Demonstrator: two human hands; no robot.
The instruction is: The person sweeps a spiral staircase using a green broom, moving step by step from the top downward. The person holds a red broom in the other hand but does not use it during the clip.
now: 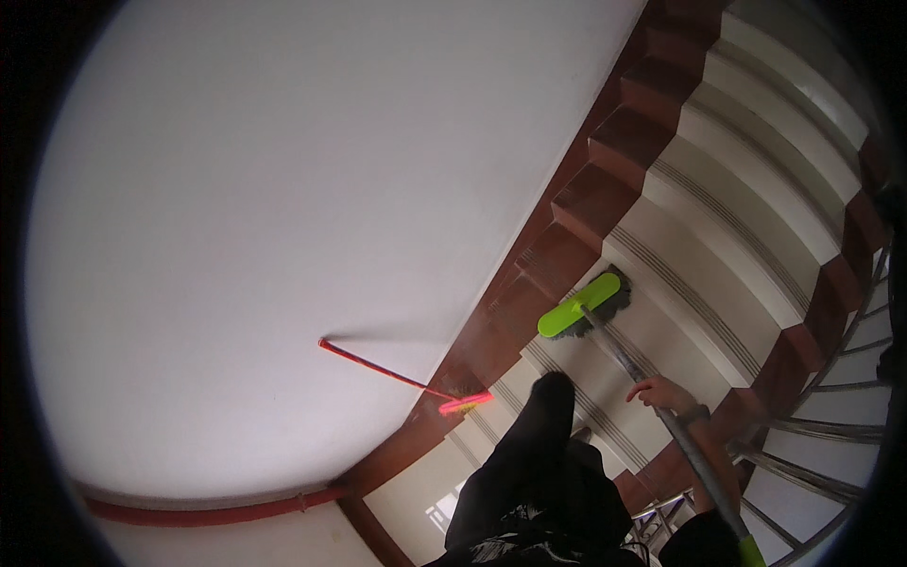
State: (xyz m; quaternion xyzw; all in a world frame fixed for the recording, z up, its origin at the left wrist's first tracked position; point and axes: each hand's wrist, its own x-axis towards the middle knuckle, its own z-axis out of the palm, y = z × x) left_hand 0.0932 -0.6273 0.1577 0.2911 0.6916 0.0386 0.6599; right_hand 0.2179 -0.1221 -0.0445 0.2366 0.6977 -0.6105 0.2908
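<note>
My right hand (662,395), with a dark band at the wrist, is around the grey pole of a push broom (579,305). The broom's bright green head lies tilted on a pale stair tread, its dark bristles facing the riser of the step above. The pole runs down to the lower right and ends in a green grip near the picture's edge. My left hand is out of view. At the left side of the stairs a second broom (465,403), with a pink head and a thin red handle, leans against the white wall.
Pale steps (698,273) with dark grooved strips and red-brown borders rise to the upper right. A metal railing (815,429) runs along the right side. A red pipe (212,512) follows the wall at the lower left. My dark-clothed legs stand on the stairs.
</note>
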